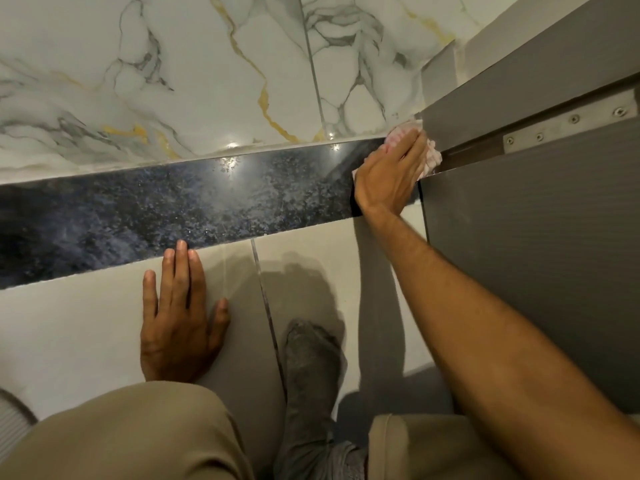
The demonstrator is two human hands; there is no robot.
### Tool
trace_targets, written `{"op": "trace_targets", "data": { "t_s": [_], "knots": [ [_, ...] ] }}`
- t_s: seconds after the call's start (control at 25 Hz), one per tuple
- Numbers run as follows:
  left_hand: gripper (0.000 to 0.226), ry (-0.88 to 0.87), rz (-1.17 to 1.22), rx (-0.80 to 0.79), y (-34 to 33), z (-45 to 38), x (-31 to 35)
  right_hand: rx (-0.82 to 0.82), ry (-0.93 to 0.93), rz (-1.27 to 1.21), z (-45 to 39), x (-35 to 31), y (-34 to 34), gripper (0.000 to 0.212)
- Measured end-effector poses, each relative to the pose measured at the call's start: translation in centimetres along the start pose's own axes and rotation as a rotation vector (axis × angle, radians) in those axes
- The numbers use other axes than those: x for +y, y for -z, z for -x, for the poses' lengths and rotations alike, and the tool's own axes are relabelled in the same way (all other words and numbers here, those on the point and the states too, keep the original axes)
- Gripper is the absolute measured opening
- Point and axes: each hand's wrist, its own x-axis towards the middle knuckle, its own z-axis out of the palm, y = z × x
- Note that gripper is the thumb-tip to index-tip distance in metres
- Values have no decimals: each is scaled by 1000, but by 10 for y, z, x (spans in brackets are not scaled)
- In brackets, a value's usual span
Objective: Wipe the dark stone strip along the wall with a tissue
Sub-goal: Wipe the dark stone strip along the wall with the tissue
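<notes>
**Dark stone strip: tissue pressed at the door end**

Speckled dark stone strip [166,216] runs along the foot of the marble-veined wall [194,74], bordered on its near side by pale floor tiles [86,327]. Light spots reflect off its polished surface.

Right hand [389,174]: grip flattened, palm down, pressing a crumpled pale pink tissue [431,157] against the strip's end. The tissue shows beyond the fingertips and beside the palm, touching the grey door panel [533,258] just to the right of the grip. A metal hinge plate [571,121] sits further right on the door, apart from the grip.

Left hand [181,313]: grip released, holding nothing, fingers spread flat on the floor tiles, the longest fingertips reaching the strip's near edge. It lies well apart from the right grip.

Below, beige trousers [138,434] and a grey-socked foot [308,368] rest on the tiles.
</notes>
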Motion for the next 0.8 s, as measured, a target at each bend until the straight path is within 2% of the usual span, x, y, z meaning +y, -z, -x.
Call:
{"op": "trace_targets", "data": {
  "t_s": [0.12, 0.24, 0.32, 0.44, 0.52, 0.56, 0.72, 0.8],
  "knots": [
    [79, -5, 2, 0, -2, 2, 0, 10, 7, -2, 12, 1, 2, 69],
    [79, -3, 2, 10, -2, 2, -1, -12, 110, 18, 49, 9, 0, 69],
    [79, 5, -1, 11, -1, 2, 0, -14, 156, 52, 37, 13, 1, 71],
    [80, 0, 2, 13, -3, 2, -1, 30, 104, 64, -1, 13, -2, 69],
    [80, 0, -1, 4, -5, 2, -3, 53, 59, 34, 10, 5, -6, 68],
    [81, 0, 1, -2, -5, 2, -3, 47, 90, 18, 28, 1, -6, 68],
    [81, 13, 5, -13, -3, 0, 0, -117, 443, 9, 128, 10, -5, 66],
    [81, 3, 13, -8, -5, 1, -2, -125, 484, 46, 124, 16, -4, 65]
  ]
}}
